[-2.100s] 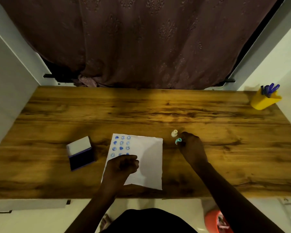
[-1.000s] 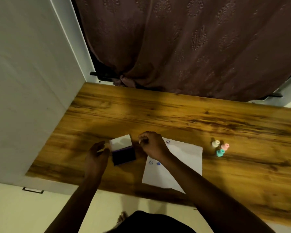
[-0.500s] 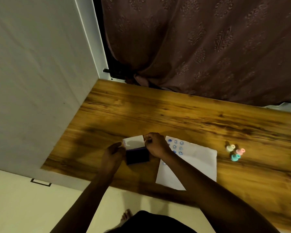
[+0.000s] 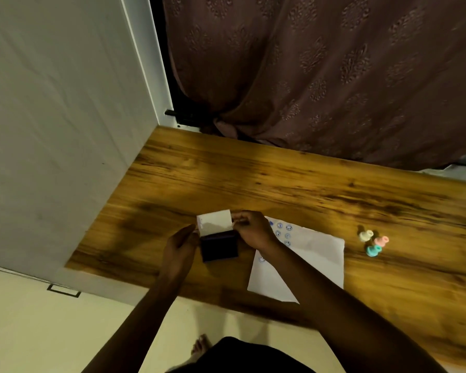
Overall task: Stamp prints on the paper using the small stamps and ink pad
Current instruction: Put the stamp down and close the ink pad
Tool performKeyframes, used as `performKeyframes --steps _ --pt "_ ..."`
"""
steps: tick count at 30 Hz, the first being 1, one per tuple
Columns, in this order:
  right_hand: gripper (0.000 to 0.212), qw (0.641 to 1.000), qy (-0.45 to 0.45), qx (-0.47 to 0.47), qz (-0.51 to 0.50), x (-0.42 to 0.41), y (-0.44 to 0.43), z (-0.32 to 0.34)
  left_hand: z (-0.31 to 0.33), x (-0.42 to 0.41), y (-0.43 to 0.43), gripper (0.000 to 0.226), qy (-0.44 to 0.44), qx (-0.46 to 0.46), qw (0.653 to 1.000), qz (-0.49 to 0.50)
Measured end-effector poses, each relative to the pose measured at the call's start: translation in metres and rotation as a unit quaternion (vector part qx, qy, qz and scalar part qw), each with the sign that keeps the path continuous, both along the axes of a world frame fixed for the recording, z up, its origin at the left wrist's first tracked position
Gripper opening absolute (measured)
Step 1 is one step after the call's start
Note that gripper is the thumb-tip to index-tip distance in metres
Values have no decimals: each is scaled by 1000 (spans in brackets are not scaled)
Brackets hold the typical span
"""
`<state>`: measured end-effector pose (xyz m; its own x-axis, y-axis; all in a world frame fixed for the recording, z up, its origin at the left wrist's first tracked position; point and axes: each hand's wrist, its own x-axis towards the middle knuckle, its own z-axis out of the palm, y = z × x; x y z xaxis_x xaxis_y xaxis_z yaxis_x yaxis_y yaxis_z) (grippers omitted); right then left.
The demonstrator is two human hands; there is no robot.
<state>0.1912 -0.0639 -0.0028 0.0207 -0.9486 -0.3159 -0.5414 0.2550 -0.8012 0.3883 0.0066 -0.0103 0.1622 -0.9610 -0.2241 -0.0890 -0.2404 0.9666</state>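
The ink pad (image 4: pixel 219 246) sits on the wooden table with its white lid (image 4: pixel 215 222) tilted up behind the dark blue pad. My left hand (image 4: pixel 180 249) grips the pad's left side. My right hand (image 4: pixel 253 230) pinches the lid's right edge. To the right lies the white paper (image 4: pixel 315 262) with several blue round prints near its top left corner; my right forearm crosses it. Three small stamps stand right of the paper: a cream stamp (image 4: pixel 366 235), a pink stamp (image 4: pixel 382 240) and a teal stamp (image 4: pixel 373 250).
The wooden table (image 4: pixel 280 184) meets a grey-white wall (image 4: pixel 59 130) on the left. A brown patterned curtain (image 4: pixel 320 71) hangs behind its far edge. My bare foot (image 4: pixel 201 347) shows on the cream floor below the table's near edge.
My right hand left the stamps and crossed over to the ink pad. My left hand left the paper and took the pad's left side. The view swung left.
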Motion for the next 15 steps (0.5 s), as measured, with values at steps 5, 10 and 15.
performKeyframes --steps 5,10,15 --pt "22 999 -19 -12 -35 -6 7 -4 0 -4 9 23 17 -12 1000 -1" --pt "31 998 35 -60 -4 -6 11 -3 -1 -8 12 31 36 -3 999 25" --pt "23 992 75 -104 10 -4 17 -2 1 -9 9 30 26 -3 999 35"
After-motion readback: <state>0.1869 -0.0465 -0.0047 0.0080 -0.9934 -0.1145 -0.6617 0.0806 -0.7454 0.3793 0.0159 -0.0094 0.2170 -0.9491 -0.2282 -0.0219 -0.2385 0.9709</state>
